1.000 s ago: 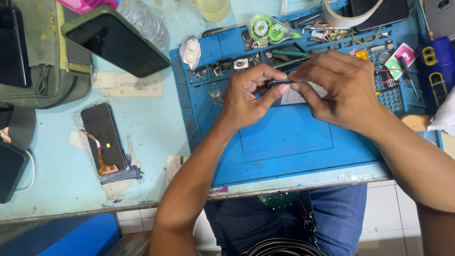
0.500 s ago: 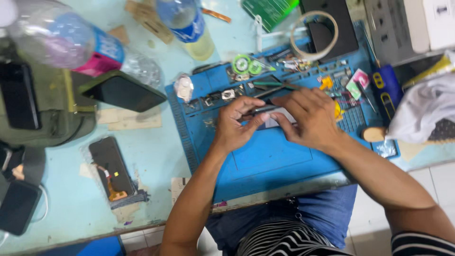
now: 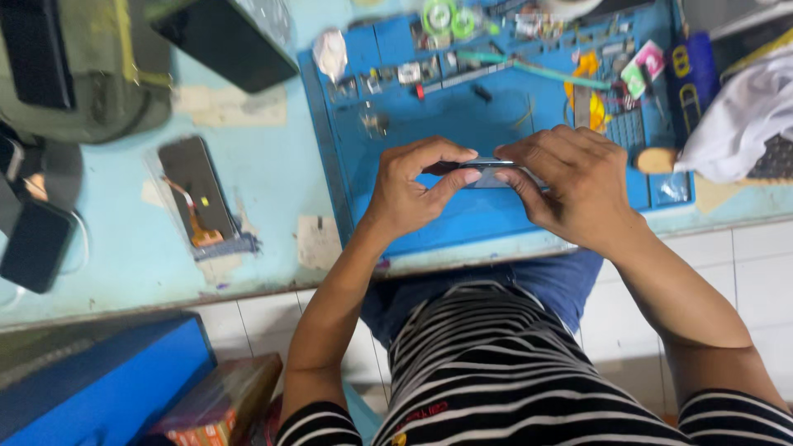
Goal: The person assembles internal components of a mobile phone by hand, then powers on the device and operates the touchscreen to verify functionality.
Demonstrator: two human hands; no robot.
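Closest to us is our striped shirt (image 3: 496,363) and blue trousers (image 3: 537,285), with a blue box (image 3: 91,380) low on the left. Just above the table's front edge, our left hand (image 3: 409,190) and right hand (image 3: 570,186) meet over the blue work mat (image 3: 429,124), both curled almost closed and pinching a thin, dark flat device (image 3: 487,168) edge-on between thumbs and fingertips; it is held slightly above the mat, near its front half. On the light blue table (image 3: 273,173) to the left lies an opened phone screen (image 3: 194,190) with an orange flex cable, and a dark phone (image 3: 37,244) sits near the left edge. Farther back, small parts and tools fill the mat's tray compartments (image 3: 496,49), a white cloth (image 3: 735,116) rests at the right, and a green bag (image 3: 74,66) and a black slab (image 3: 227,37) stand at the far left.
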